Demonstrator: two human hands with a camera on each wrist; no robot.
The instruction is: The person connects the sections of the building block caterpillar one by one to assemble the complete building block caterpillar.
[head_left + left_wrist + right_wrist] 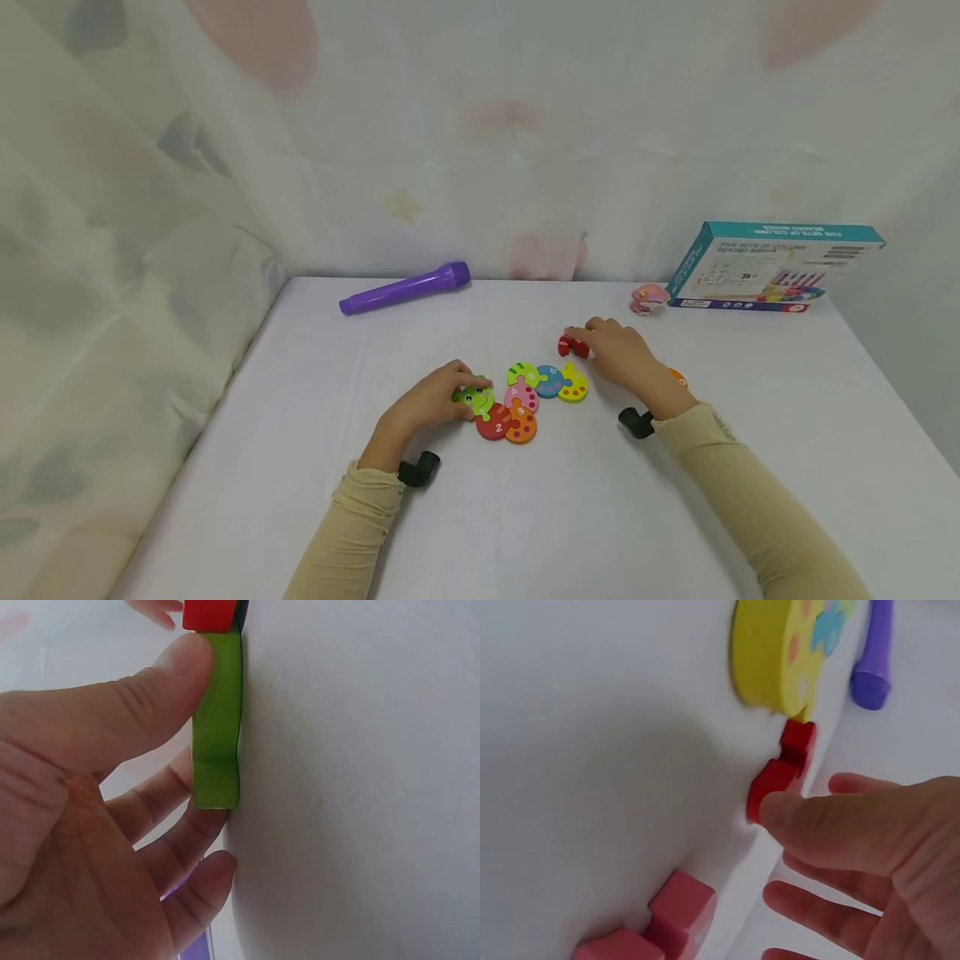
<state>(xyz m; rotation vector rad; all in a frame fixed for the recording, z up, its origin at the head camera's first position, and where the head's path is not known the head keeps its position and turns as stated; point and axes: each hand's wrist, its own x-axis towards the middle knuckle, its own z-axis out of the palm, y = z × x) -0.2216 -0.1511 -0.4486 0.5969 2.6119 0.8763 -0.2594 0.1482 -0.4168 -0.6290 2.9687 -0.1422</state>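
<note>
My left hand (pixel 431 398) holds the green smiling caterpillar-head puzzle piece (pixel 477 400) by its edge, thumb on one side and fingers on the other. That head joins a curving chain: a red piece (pixel 493 423), an orange piece (pixel 522 425), a pink piece (pixel 521 395), a light green piece (pixel 523 374), a blue piece (pixel 550 382) and a yellow piece (pixel 573 386). Just beyond the yellow end, my right hand (pixel 618 354) pinches a loose red notched puzzle piece (pixel 776 780) low over the table, its thumb against the side.
Another orange piece (pixel 678 377) is partly hidden behind the right forearm. Pink notched pieces (pixel 679 911) lie near the right hand. A purple toy microphone (pixel 405 289) lies at the back left; a pink figurine (pixel 648 298) and a bead-set box (pixel 772 267) stand at the back right.
</note>
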